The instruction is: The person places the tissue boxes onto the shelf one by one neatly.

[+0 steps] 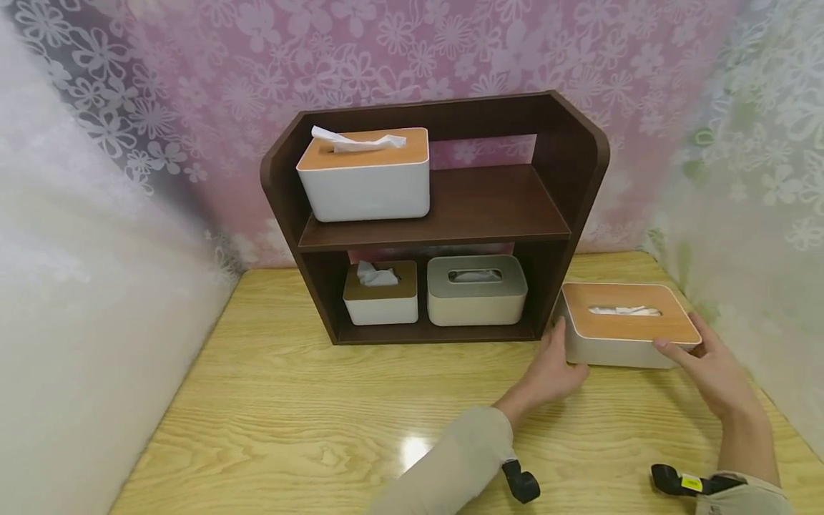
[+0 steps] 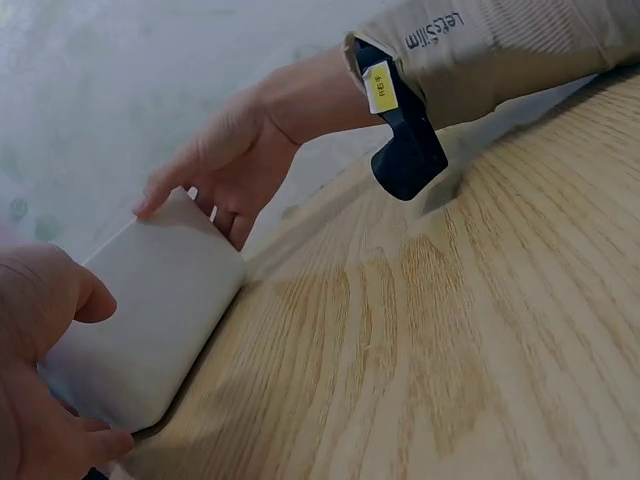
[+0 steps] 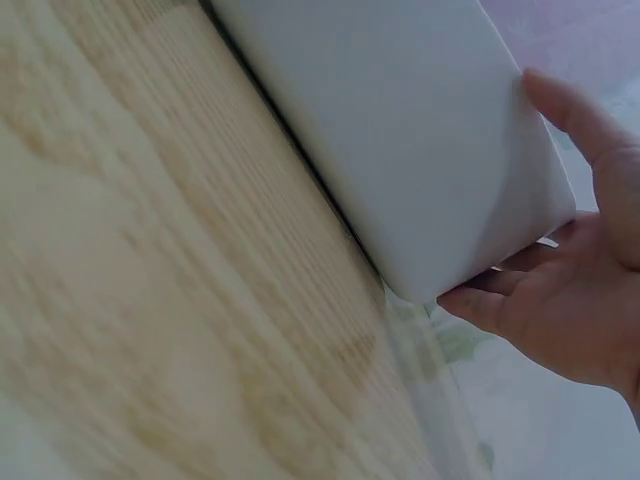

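A white tissue box with a wood-toned lid (image 1: pixel 623 312) rests on the table at the right of the shelf, tissue showing in its slot. My left hand (image 1: pixel 550 363) holds its left end, close to the shelf's side panel. At the opposite end, my right hand (image 1: pixel 714 365) grips the right corner, thumb over the lid's edge and fingers along the side. Seen from the left wrist, both hands flank the box's plain white wall (image 2: pixel 150 300). In the right wrist view, the right hand's fingers (image 3: pixel 480 305) lie against the box's end.
A dark brown two-tier shelf (image 1: pixel 496 204) stands against the flowered backdrop. Its upper tier bears a large white tissue box (image 1: pixel 367 189) at left. Below are a smaller brown-lidded box (image 1: pixel 380 307) and a beige, grey-lidded box (image 1: pixel 476 304). A pale wall (image 1: pixel 759 236) borders the table on the right.
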The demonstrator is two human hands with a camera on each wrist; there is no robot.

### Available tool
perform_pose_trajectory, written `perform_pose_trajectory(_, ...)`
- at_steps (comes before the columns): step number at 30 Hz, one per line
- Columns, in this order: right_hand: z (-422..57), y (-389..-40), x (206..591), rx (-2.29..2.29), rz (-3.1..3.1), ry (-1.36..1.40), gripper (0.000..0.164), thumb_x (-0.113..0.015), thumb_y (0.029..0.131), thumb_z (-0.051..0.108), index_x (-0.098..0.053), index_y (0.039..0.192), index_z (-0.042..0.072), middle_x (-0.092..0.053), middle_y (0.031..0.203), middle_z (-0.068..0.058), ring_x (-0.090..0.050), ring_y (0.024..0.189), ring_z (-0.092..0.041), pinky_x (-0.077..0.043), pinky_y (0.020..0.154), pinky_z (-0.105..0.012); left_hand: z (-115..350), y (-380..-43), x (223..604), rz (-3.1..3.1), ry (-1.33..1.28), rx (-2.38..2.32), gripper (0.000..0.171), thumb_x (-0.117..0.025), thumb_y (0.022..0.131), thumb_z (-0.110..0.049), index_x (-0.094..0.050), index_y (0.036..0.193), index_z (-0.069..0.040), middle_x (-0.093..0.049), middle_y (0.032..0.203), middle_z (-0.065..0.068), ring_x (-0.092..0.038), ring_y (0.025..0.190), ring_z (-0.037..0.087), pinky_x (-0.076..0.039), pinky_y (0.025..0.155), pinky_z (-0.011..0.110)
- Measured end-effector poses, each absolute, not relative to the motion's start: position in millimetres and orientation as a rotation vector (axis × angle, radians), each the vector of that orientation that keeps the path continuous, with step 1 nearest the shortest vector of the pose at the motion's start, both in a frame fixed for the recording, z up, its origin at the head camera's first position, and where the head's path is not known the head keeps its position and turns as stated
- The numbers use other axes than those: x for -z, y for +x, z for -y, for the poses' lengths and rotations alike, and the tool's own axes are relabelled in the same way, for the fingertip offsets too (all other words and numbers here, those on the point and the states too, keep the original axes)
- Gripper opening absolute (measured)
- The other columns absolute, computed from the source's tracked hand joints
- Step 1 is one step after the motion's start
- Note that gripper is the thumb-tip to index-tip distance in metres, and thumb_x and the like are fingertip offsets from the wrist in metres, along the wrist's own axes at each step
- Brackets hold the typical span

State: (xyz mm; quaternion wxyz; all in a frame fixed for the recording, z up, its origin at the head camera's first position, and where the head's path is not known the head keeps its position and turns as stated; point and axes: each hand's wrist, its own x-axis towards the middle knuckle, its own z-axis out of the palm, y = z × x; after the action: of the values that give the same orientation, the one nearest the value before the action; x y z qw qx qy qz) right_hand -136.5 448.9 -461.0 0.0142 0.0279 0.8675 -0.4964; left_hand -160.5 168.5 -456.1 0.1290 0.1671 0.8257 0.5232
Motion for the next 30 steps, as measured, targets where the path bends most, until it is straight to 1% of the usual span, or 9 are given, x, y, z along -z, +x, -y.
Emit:
perform_pose_trajectory(4, -446.2, -137.6, 464.1, 1.627, -2.695, -0.023, 0.092, -0.060, 0.101, 0.018, 0.011, 0.159, 0.030, -0.064, 0.106, 0.021, -0.055, 0.098, 0.008, -0.041, 0.072, -0.007, -170.1, -158.9, 459.0, -2.378, 0.515, -1.508, 0.093, -0.066, 0.087, -0.019, -0.010, 0.161, -0.019, -0.021, 0.163, 0.005, -0.024, 0.147, 0.015, -0.033, 0.113, 0.030)
perform_pose_trajectory(10, -439.9, -136.7, 462.3, 1.595, -2.714, 0.063, 0.095, -0.067, 0.096, 0.021, 0.003, 0.160, 0.027, -0.050, 0.111, 0.028, -0.056, 0.094, 0.007, -0.045, 0.071, -0.011, -170.0, -156.3, 465.4, -2.377, 0.575, -1.458, 0.101, -0.066, 0.086, -0.020, 0.001, 0.161, -0.017, -0.015, 0.164, 0.007, -0.017, 0.150, 0.017, -0.029, 0.115, 0.030)
perform_pose_trajectory(14, -440.6, -132.5, 458.9, 1.530, -2.703, 0.122, 0.099, -0.068, 0.096, 0.026, 0.007, 0.160, 0.019, -0.055, 0.102, 0.033, -0.056, 0.091, 0.012, -0.046, 0.068, -0.012, -170.2, -152.6, 467.9, -2.362, 0.586, -1.451, 0.104, -0.067, 0.085, -0.019, 0.005, 0.161, -0.019, -0.013, 0.164, 0.009, -0.017, 0.149, 0.019, -0.030, 0.114, 0.030)
perform_pose_trajectory(17, -441.8, -128.8, 454.0, 1.435, -2.745, 0.131, 0.102, -0.069, 0.095, 0.028, 0.007, 0.159, 0.008, -0.060, 0.101, 0.024, -0.055, 0.087, 0.015, -0.047, 0.066, -0.014, -169.5, -148.7, 466.7, -2.366, 0.585, -1.432, 0.106, -0.067, 0.084, -0.020, 0.006, 0.160, -0.021, -0.014, 0.164, 0.009, -0.018, 0.149, 0.020, -0.032, 0.113, 0.032)
perform_pose_trajectory(19, -442.1, -126.1, 449.6, 1.360, -2.788, 0.120, 0.103, -0.070, 0.094, 0.030, 0.006, 0.158, 0.001, -0.064, 0.113, 0.003, -0.052, 0.086, 0.018, -0.045, 0.064, -0.014, -168.7, -145.7, 465.1, -2.391, 0.590, -1.402, 0.105, -0.067, 0.085, -0.022, 0.006, 0.160, -0.022, -0.015, 0.163, 0.008, -0.019, 0.148, 0.020, -0.034, 0.112, 0.032)
perform_pose_trajectory(21, -442.2, -123.3, 444.6, 1.315, -2.817, 0.106, 0.104, -0.070, 0.094, 0.030, 0.006, 0.156, -0.005, -0.052, 0.133, -0.024, -0.049, 0.085, 0.020, -0.043, 0.063, -0.014, -167.7, -142.8, 462.6, -2.418, 0.607, -1.372, 0.105, -0.067, 0.085, -0.024, 0.006, 0.160, -0.023, -0.016, 0.163, 0.007, -0.020, 0.148, 0.020, -0.035, 0.111, 0.032)
perform_pose_trajectory(23, -442.0, -120.7, 439.4, 1.322, -2.837, 0.092, 0.103, -0.071, 0.094, 0.027, 0.004, 0.154, -0.009, -0.034, 0.141, -0.037, -0.050, 0.084, 0.019, -0.043, 0.062, -0.014, -166.7, -139.7, 460.0, -2.439, 0.637, -1.357, 0.105, -0.067, 0.086, -0.025, 0.007, 0.160, -0.024, -0.016, 0.162, 0.006, -0.020, 0.147, 0.019, -0.036, 0.110, 0.031)
perform_pose_trajectory(27, -442.8, -115.8, 428.4, 1.430, -2.872, 0.032, 0.093, -0.073, 0.092, 0.015, -0.009, 0.155, -0.007, -0.052, 0.127, -0.004, -0.061, 0.083, 0.009, -0.048, 0.063, -0.016, -165.0, -133.6, 453.1, -2.461, 0.707, -1.365, 0.106, -0.067, 0.086, -0.025, 0.010, 0.159, -0.026, -0.013, 0.162, 0.005, -0.017, 0.146, 0.016, -0.037, 0.108, 0.029)
perform_pose_trajectory(30, -441.9, -111.6, 419.2, 1.486, -2.913, -0.035, 0.082, -0.074, 0.089, 0.006, -0.024, 0.153, -0.001, -0.050, 0.110, 0.026, -0.066, 0.080, 0.003, -0.051, 0.062, -0.017, -163.8, -129.7, 446.0, -2.484, 0.746, -1.370, 0.107, -0.067, 0.086, -0.026, 0.011, 0.158, -0.028, -0.012, 0.162, 0.005, -0.016, 0.145, 0.014, -0.038, 0.107, 0.027)
